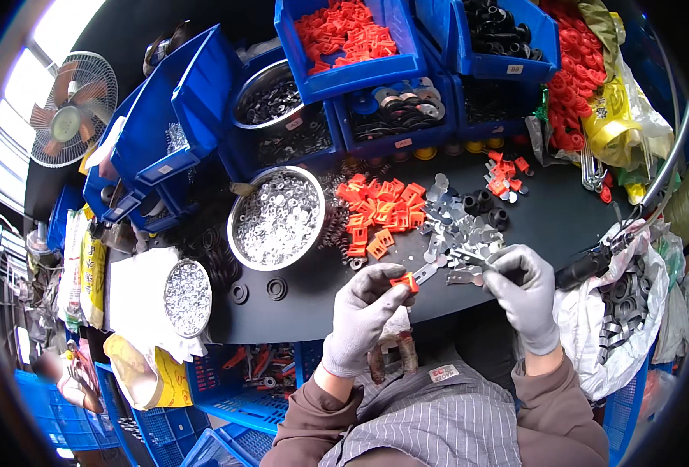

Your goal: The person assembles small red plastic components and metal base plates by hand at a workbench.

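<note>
Both my hands wear pale grey gloves and hover over the near edge of the dark table. My left hand point(360, 319) is closed in a pinch on a small orange-red plastic clip point(405, 282). A flat metal tab point(425, 272) sticks out from the clip toward the right. My right hand point(525, 296) is closed too, fingertips pinching a thin metal strip point(469, 257) above the loose metal pieces. Just beyond my hands lie a heap of orange-red clips point(383, 206) and a spread of flat metal tabs point(457, 222). Several black caps point(481, 204) sit beside the tabs.
A round metal bowl of small washers point(313, 253) stands left of the clips. Blue bins point(368, 74) of parts line the back. A smaller dish of washers point(187, 300) is at left. A white bag of metal rings point(594, 342) hangs at right. Below the table is a blue crate point(235, 401).
</note>
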Available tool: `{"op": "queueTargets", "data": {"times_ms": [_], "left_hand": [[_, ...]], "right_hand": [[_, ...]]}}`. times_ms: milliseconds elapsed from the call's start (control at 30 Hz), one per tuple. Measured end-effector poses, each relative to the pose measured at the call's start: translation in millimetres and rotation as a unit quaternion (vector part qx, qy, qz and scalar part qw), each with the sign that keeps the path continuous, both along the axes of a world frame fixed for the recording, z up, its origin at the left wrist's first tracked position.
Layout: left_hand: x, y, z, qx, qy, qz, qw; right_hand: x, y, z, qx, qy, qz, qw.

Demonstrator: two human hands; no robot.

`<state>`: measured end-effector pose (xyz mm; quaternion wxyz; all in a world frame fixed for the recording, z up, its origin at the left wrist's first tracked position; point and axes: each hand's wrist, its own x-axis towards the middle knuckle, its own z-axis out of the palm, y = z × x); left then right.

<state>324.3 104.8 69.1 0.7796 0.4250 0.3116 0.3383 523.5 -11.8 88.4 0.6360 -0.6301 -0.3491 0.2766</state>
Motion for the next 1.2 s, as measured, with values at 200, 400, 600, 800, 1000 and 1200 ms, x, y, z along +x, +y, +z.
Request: {"op": "queueTargets", "data": {"times_ms": [200,400,600,800,1000,1200], "left_hand": [[-8,-11,2,0.084,0.006,0.034,0.996],[-17,-7,15,0.200,0.120,-0.016,0.972],[-18,3,19,0.392,0.171,-0.161,0.889],[-17,11,34,-0.005,0.113,-0.232,0.966],[-2,11,18,-0.016,0.116,-0.119,0.986],[6,8,8,0.024,0.066,-0.044,0.997]], "right_hand": [[-27,13,9,-0.024,0.009,0.110,0.994],[-15,8,22,-0.078,-0.154,0.208,0.963],[3,-3,30,-0.128,-0.200,0.293,0.926],[16,-4,16,-0.154,0.148,0.274,0.938],[6,12,11,-0.060,0.046,0.166,0.983],[2,12,10,-0.109,0.033,0.129,0.985]]}}
